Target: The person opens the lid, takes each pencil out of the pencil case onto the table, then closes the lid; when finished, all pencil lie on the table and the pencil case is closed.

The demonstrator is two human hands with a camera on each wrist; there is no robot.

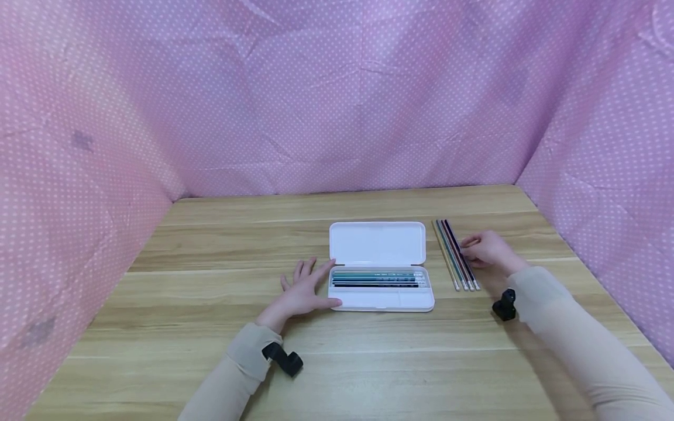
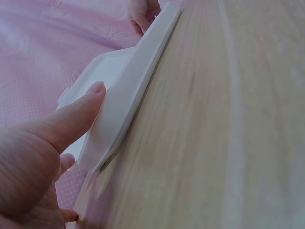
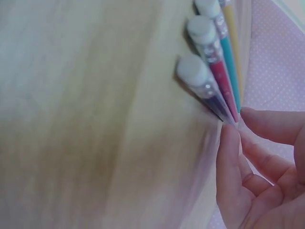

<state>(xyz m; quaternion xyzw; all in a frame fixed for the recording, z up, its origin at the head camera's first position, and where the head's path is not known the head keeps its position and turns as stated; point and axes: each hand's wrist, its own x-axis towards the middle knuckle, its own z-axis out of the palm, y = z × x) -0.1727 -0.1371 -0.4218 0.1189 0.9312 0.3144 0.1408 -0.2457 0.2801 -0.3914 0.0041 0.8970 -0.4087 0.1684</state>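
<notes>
A white pencil case lies with its lid folded back; several green and dark pencils lie in its rear compartment. At its left end my left hand has its fingers spread, the thumb touching the case's front corner. To the right of the case, several pencils in yellow, green, red and dark blue lie side by side on the table. My right hand is at the outermost dark blue pencil, pinching it between thumb and finger; the exact contact is partly hidden.
The wood-grain table is bounded at the back and sides by pink dotted cloth. Black wrist mounts sit on both sleeves. The case's front compartments show bare white bottoms.
</notes>
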